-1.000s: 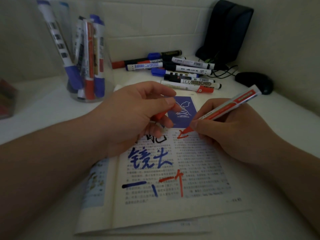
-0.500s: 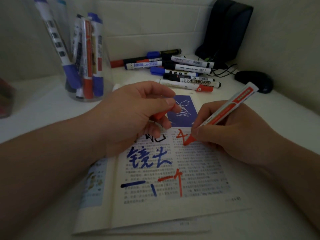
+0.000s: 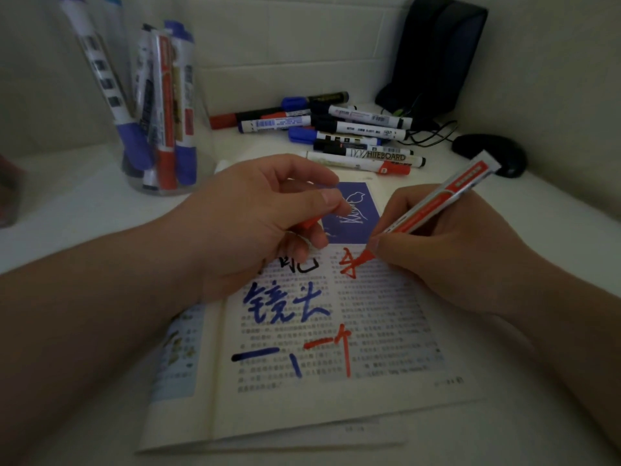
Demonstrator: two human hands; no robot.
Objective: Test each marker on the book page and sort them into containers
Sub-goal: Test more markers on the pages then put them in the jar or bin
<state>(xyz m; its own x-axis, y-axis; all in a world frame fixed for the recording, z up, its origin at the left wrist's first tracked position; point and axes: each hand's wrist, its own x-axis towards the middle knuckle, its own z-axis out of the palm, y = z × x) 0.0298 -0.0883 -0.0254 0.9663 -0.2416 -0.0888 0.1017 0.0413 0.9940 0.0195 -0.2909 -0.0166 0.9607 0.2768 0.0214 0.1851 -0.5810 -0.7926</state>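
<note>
Several new strokes: red mark (image 3: 347, 265) on the book page (image 3: 386, 331) grew into a full glyph. Right hand (image 3: 447, 253) pinches red marker (image 3: 433, 210), tip on paper; left hand (image 3: 255, 223) curls round probably its cap (image 3: 307, 224) (half hidden). Ink flows, so sort as working.

Right hand (image 3: 447, 250) presses red marker (image 3: 433, 206) tip onto book page (image 3: 369, 331).

Dim light, greyish cast. Pale tiled wall (image 3: 302, 45) across 12 o'clock, plain wall (image 3: 554, 79) at 3 o'clock. White tabletop (image 3: 84, 203). Black bag (image 3: 437, 55) upright in the corner at 1 o'clock, thin cables (image 3: 433, 132) beside it, black mouse (image 3: 487, 153) at 2 o'clock.
</note>
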